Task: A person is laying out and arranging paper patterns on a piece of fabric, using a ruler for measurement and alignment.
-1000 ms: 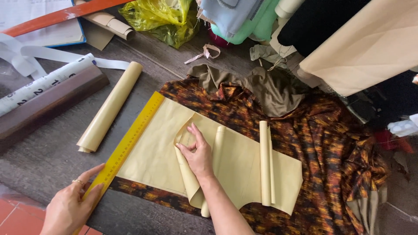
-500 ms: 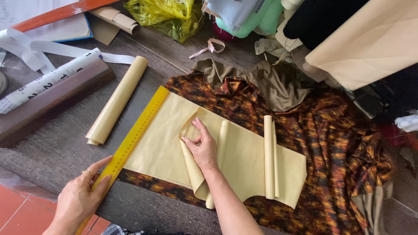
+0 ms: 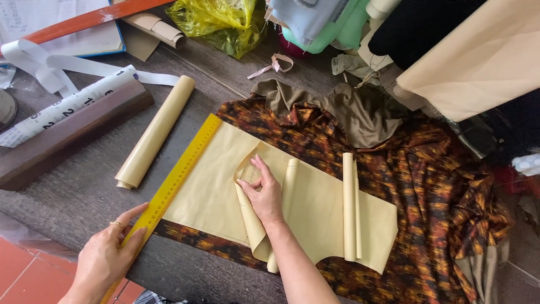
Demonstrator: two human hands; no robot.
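Observation:
A cream paper pattern [image 3: 216,186] lies flat on a brown and orange patterned fabric [image 3: 444,186] spread on a dark wooden table [image 3: 73,197]. My right hand [image 3: 263,191] presses a curled paper piece against the pattern's middle, fingers spread. A yellow ruler [image 3: 180,174] runs along the pattern's left edge. My left hand [image 3: 107,256] rests on the ruler's near end, a ring on one finger. Two rolled paper strips [image 3: 350,205] lie upright on the pattern to the right.
A rolled cream paper tube [image 3: 157,130] lies left of the ruler, beside a dark wooden bar [image 3: 67,138] and a rolled calendar [image 3: 64,107]. An olive cloth [image 3: 349,110], a yellow plastic bag [image 3: 216,22] and fabric bolts [image 3: 478,62] crowd the far side.
My left hand has slid a little up along the ruler's near end. My right hand stays pressed on the curled paper. The camera view shifted slightly.

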